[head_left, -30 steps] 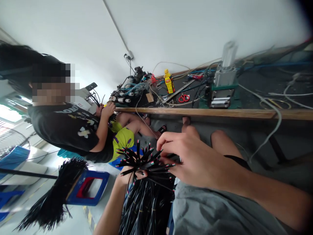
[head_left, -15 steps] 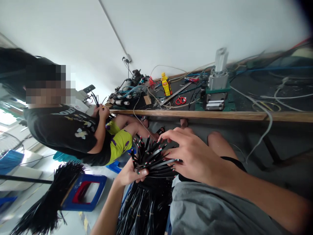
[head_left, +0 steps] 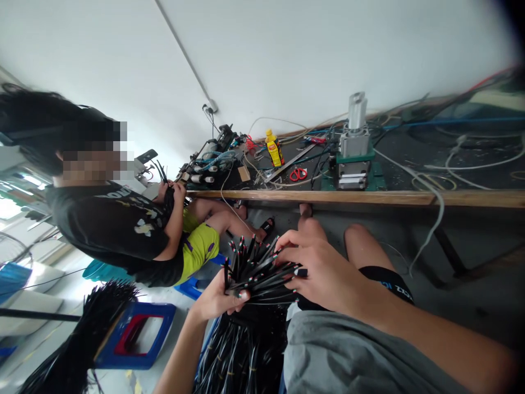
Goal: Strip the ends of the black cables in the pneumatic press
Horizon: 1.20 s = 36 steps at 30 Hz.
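A thick bunch of black cables point(head_left: 262, 276) with red, white and green wire tips fans out in front of my lap. My left hand point(head_left: 219, 295) is wrapped round its left side, thumb across the front. On the right, my right hand point(head_left: 314, 260) has its fingers closed on several cable ends of the same bunch. More black cables point(head_left: 233, 355), tied in bundles, lie below my hands beside the grey cloth on my lap.
A wooden-edged bench point(head_left: 369, 198) runs across, bearing a press point(head_left: 355, 145), a yellow bottle point(head_left: 274, 149), red scissors point(head_left: 298, 174) and loose cords. At left, a person point(head_left: 110, 219) holds black cables. Another cable bundle point(head_left: 77, 334) lies on a blue stool point(head_left: 158, 345).
My right hand's fingers have drawn together on the cable ends. The view has shifted slightly, and the co-worker's hands and head have moved a little.
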### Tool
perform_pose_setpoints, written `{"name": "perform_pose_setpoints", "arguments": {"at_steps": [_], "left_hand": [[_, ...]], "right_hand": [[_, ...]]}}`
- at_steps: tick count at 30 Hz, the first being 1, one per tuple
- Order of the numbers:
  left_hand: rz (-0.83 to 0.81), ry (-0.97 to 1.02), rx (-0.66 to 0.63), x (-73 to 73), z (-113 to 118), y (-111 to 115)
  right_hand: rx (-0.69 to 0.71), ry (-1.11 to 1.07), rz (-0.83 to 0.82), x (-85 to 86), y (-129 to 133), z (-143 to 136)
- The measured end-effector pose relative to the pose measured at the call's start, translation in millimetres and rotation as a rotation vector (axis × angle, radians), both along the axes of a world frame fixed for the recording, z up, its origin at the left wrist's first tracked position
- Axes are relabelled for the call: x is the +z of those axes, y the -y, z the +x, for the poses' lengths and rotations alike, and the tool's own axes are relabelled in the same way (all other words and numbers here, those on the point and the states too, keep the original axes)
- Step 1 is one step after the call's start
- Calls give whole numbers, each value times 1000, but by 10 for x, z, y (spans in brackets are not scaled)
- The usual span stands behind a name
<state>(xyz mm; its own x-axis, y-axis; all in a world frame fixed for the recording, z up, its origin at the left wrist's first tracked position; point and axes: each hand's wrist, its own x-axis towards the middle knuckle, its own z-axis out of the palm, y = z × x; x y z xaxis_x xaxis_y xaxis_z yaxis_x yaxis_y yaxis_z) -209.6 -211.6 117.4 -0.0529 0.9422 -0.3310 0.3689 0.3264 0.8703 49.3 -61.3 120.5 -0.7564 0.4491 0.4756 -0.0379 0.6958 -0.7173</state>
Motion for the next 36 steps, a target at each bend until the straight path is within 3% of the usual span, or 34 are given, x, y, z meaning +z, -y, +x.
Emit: {"name": "perform_pose_setpoints", "arguments": {"at_steps": [6, 16, 22, 26, 36], "left_hand": [[-17, -15, 1, 33, 29, 2], [-16, -24, 3, -2, 53, 24], [14, -24, 31, -4, 44, 67], [26, -22, 47, 12, 52, 72], [21, 1, 34, -15, 148, -42]], "right_hand": [[-11, 146, 74, 29, 98, 67], [17, -36, -246, 23, 146, 73], [-12, -108, -284, 141, 56, 131], [-9, -136, -237, 82, 51, 168], [120, -100, -345, -71, 19, 273]]}}
